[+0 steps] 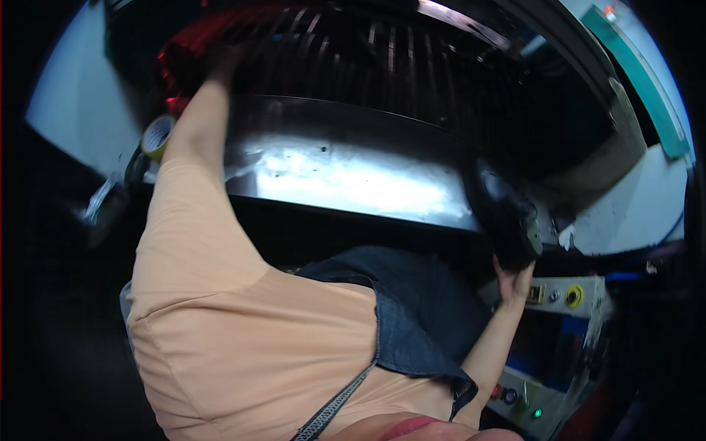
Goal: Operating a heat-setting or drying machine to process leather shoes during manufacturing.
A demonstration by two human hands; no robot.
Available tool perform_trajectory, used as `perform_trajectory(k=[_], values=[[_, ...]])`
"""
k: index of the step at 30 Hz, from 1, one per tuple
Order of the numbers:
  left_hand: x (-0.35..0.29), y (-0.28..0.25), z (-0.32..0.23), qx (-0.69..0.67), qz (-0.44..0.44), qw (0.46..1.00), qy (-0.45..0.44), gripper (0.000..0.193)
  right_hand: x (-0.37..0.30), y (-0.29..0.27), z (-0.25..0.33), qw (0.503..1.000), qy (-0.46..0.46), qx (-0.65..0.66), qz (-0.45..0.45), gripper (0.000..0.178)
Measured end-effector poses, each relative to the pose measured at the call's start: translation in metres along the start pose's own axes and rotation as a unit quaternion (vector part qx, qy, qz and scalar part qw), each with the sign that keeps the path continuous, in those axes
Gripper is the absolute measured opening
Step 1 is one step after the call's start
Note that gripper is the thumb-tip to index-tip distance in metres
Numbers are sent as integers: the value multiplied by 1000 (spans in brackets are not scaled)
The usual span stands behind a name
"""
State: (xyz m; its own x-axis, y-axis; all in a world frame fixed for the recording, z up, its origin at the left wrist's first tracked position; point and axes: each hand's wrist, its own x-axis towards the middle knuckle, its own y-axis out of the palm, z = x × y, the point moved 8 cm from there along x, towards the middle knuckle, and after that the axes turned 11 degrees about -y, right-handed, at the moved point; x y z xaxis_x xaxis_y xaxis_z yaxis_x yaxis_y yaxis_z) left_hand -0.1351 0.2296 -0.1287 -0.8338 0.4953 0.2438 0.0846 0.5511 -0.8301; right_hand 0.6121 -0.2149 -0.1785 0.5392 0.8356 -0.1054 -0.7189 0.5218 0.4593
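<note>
At the lower right, my right hand (512, 281) is closed round the bottom end of a black shoe-shaped object (506, 209). A pale green patch shows near the held end. It leans against the front edge of a shiny metal plate (353, 173). My left arm stretches far forward past the plate's left end. There my left hand (226, 60) reaches into a dim, red-lit opening beside a row of dark slats or rods (368, 55). Its fingers are dark and smeared, so what they touch is hidden.
A tape roll (157, 135) stands by my left forearm. White panels (81, 110) flank the machine, with a green strip (647, 81) at the far right. Below my right hand is a control box (562, 294) with a yellow-ringed button and a green light.
</note>
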Motion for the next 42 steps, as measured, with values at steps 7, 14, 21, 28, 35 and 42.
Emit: perform_trajectory(k=[7, 14, 21, 28, 35, 42], values=[[-228, -87, -125, -176, -61, 756, 628, 37, -50, 52, -68, 976, 72, 205, 0, 55], [-505, -86, -173, -316, 588, 552, 500, 45, -81, 134, -61, 888, 132, 425, 118, 78], [-592, -80, -175, -314, 523, 654, 447, 47, -83, 140, -47, 904, 124, 403, 68, 81], [-650, -147, -157, -365, 708, 432, 422, 34, -108, 85, -14, 937, -16, 347, 38, 74], [-685, -110, -169, -266, 681, 414, 542, 27, -186, -6, 120, 936, -273, 222, -25, 73], [-695, -123, -168, -257, 498, 453, 693, 19, -225, -91, 328, 874, -439, -53, -204, 39]])
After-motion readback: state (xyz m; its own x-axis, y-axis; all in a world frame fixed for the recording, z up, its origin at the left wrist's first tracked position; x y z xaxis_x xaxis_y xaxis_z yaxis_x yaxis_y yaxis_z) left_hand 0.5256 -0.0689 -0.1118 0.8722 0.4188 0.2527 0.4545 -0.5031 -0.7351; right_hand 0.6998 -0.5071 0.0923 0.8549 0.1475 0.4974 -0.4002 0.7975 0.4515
